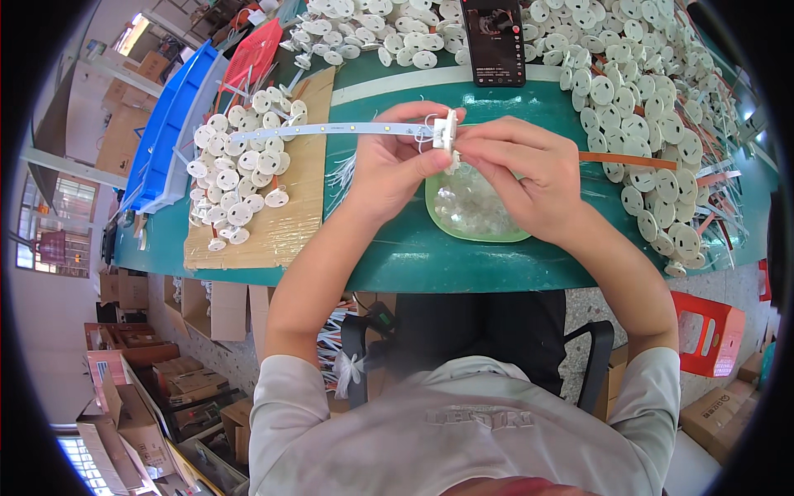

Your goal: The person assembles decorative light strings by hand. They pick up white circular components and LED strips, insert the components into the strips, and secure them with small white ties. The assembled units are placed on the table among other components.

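Observation:
My left hand (pixel 389 157) is closed on a white round plastic fitting (pixel 445 131), held on edge between thumb and fingers. From the fitting a pale LED strip (pixel 331 129) with small yellowish dots runs out to the left, and thin white wires loop beside it. My right hand (pixel 529 169) pinches at the fitting's right side; whatever its fingertips hold is too small to make out. Beneath both hands stands a light green tray (pixel 488 238) filled with small clear pieces (pixel 475 202). An orange-brown strip (pixel 628 159) sticks out right of my right hand; its other end is hidden.
Similar white discs (pixel 240 169) lie on a cardboard sheet (pixel 310 198) at left, with larger heaps (pixel 645 107) at right and back. A phone (pixel 494 45) stands at the far side. Blue (pixel 169 124) and red (pixel 252 54) bins sit far left on the green table (pixel 397 269).

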Demonstrator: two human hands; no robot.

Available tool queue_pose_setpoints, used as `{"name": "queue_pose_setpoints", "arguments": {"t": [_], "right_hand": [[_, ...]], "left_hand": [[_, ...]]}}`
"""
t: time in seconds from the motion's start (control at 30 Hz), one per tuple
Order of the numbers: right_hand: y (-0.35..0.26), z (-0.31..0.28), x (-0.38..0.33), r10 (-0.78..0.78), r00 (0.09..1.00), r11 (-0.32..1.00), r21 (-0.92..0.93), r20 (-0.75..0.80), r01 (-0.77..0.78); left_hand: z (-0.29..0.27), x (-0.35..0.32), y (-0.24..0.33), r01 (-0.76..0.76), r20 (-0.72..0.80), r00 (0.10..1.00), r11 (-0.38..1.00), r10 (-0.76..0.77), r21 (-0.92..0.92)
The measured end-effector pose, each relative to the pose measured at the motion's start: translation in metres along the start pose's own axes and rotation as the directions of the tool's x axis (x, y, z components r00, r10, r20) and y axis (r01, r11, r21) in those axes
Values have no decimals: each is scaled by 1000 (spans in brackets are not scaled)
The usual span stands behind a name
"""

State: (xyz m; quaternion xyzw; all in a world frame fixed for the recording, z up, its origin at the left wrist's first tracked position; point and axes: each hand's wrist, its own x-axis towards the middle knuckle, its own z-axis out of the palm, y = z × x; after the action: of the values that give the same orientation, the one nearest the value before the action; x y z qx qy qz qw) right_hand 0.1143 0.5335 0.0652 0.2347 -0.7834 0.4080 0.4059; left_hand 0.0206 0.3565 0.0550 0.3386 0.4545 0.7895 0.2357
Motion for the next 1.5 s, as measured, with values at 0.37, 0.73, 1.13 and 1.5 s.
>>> {"name": "queue_pose_setpoints", "arguments": {"t": [0.37,0.73,1.13,1.5], "right_hand": [[-3,-10,8,-122,991,992,-36,49,123],[1,11,0,-203,968,969,-172,-144,177],[3,25,-4,16,957,994,-95,-288,-45],[6,15,-1,196,970,976,124,-147,-179]], "left_hand": [[-2,0,-2,-30,101,994,997,38,-77],[11,-7,-22,7,-4,1000,978,-8,-207],[11,-1,-28,-31,-37,999,986,25,-162],[9,1,-18,36,-46,998,976,-47,-213]]}}
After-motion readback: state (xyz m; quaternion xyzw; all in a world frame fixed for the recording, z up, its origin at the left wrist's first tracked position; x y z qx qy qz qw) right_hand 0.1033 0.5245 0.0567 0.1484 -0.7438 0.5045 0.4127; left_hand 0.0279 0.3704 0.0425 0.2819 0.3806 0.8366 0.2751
